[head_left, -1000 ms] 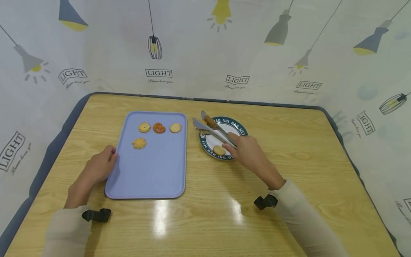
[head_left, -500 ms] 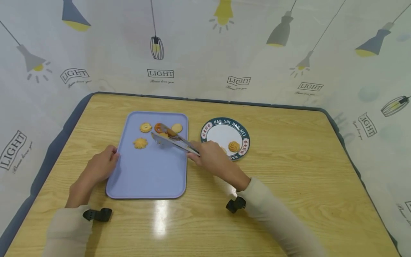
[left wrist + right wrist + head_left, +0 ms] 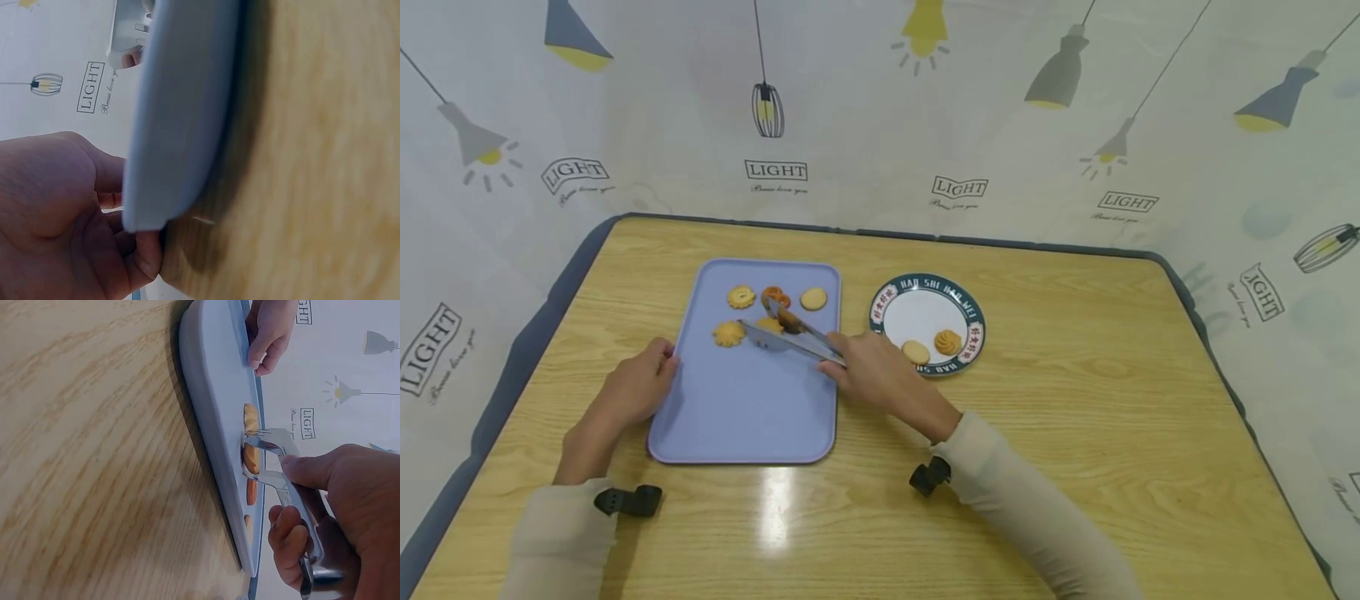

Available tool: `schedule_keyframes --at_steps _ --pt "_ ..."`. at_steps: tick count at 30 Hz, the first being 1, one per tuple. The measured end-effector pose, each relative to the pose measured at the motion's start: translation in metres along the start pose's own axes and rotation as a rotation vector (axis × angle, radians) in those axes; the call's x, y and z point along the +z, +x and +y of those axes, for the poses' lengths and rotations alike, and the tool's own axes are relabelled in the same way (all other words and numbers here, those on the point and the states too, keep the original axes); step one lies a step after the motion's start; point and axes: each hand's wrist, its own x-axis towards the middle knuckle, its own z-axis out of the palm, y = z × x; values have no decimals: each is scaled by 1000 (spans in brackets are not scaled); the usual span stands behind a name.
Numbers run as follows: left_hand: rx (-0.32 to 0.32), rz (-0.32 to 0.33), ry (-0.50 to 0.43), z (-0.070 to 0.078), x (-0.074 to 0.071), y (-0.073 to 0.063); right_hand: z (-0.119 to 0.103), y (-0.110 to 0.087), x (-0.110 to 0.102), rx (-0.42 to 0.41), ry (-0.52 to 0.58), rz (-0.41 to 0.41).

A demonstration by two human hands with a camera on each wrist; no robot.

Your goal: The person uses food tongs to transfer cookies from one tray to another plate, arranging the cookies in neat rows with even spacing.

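My right hand (image 3: 880, 375) grips a pair of metal tongs (image 3: 797, 345) over the lavender tray (image 3: 737, 408). Between the tong tips sits a golden cookie (image 3: 770, 325), low against the tray, as the right wrist view also shows. A flower-shaped cookie (image 3: 727, 334) lies just left of the tips. Behind are a ring-like cookie (image 3: 741, 297), a brown pretzel (image 3: 782, 298) partly covered by the tongs, and a round cookie (image 3: 813, 299). My left hand (image 3: 634, 383) holds the tray's left edge; its thumb and fingers pinch the rim (image 3: 150, 156) in the left wrist view.
Right of the tray stands a white plate with a dark green patterned rim (image 3: 928, 282). On it lie a round cookie (image 3: 915, 352) and a swirled cookie (image 3: 947, 342). The wooden table (image 3: 1075, 375) meets a lamp-printed wall covering (image 3: 865, 133) at the back.
My right hand has carried the tongs and a cookie left from above the plate, down to the tray beside the flower-shaped cookie. The left hand has stayed on the tray's edge.
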Motion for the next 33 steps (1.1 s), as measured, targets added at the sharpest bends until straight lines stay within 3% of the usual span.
schedule_keyframes --at_steps 8,17,28,33 --pt "7 3 0 0 1 1 5 -6 -9 12 57 14" --pt "2 4 7 -2 0 0 26 -23 -33 5 57 97" --pt "11 11 14 0 1 1 68 -55 -54 -15 40 103" --pt "15 12 15 0 1 1 89 -73 -66 19 60 85"
